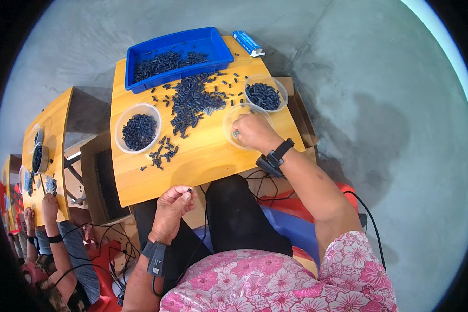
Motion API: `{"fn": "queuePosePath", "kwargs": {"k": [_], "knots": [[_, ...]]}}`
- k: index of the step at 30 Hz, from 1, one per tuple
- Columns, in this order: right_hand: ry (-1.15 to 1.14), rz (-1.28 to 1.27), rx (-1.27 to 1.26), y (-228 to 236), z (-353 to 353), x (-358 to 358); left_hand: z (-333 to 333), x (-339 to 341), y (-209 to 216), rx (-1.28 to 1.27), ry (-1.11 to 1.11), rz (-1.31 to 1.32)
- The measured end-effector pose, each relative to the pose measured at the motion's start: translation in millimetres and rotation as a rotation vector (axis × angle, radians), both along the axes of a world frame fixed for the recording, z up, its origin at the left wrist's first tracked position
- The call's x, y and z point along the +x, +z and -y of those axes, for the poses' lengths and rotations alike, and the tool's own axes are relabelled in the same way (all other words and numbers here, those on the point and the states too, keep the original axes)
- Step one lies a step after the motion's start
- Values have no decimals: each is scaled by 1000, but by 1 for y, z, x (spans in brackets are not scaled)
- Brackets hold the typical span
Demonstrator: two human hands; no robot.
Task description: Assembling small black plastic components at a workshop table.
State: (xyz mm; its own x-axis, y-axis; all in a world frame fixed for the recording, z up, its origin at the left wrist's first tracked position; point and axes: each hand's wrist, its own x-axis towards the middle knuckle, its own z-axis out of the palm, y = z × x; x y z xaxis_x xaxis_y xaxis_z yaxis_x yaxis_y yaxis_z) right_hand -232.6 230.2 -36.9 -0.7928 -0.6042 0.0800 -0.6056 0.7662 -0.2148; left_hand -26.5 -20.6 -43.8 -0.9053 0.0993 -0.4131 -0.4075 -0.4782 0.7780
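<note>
Over my lap, just off the table's near edge, my left hand (172, 209) pinches a small black piece (189, 190) between thumb and finger. My right hand (256, 131) reaches into a clear round tub (225, 126) at the right of the table. Its fingers are bent together, and what they hold, if anything, is hidden. A few small pale bits show beside them. Behind it stands another clear tub filled with short black cylinders (264, 96). At the left, a third tub (120, 136) holds more of them. A loose heap of black cylinders (188, 104) spreads across the middle.
At the far side of the yellow table (213, 166) sits a blue tray (136, 87) partly filled with black cylinders. A small blue-and-white box (248, 42) lies at the far right corner. Cables (366, 208) hang around the seat. At left, another person's hands (49, 208) work at a second table.
</note>
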Motion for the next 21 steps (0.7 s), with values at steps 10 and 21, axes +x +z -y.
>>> {"fn": "queuePosePath", "kwargs": {"k": [10, 21], "knots": [[2, -9, 98, 6, 12, -1, 2, 5, 7, -15, 4, 14], [-30, -22, 81, 10, 19, 1, 2, 4, 8, -6, 2, -2]]}}
